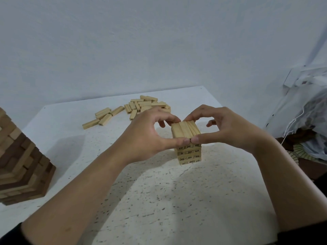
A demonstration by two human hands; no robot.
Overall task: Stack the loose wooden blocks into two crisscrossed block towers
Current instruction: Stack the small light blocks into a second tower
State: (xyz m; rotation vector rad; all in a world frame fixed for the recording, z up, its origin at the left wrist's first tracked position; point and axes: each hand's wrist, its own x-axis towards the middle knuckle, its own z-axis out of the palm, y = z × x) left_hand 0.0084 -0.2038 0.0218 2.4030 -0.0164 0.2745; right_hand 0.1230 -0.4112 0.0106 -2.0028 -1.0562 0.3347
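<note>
My left hand [146, 131] and right hand [224, 128] were both curled round the top layer [184, 129] of the small tower [189, 154]. My thumbs met side by side on its near ends and my fingertips lay on the far ends, pinching the blocks into line. The tower stood in the middle of the desk [159, 200], right in front of me, a few crossed layers high, with numbers printed on the block ends.

I judged these blocks light, stiff and smooth. They were hard enough to squeeze without harm, but quick to slide on one another. The ends were the best place to hold them, pressing evenly from both sides, because a lopsided push would likely skew the layers beneath.

The loose blocks [145, 105] lay heaped beyond the tower toward the desk's far edge, with a few scattered blocks [104, 117] off to the left. A larger tower [21, 167] of light and dark wood stood at the left edge, well apart from my forearm. Plastic bags [304, 121] sat past the desk on the right. Nothing blocked the heap, though I thought a reach for it could brush the small tower with a wrist.
</note>
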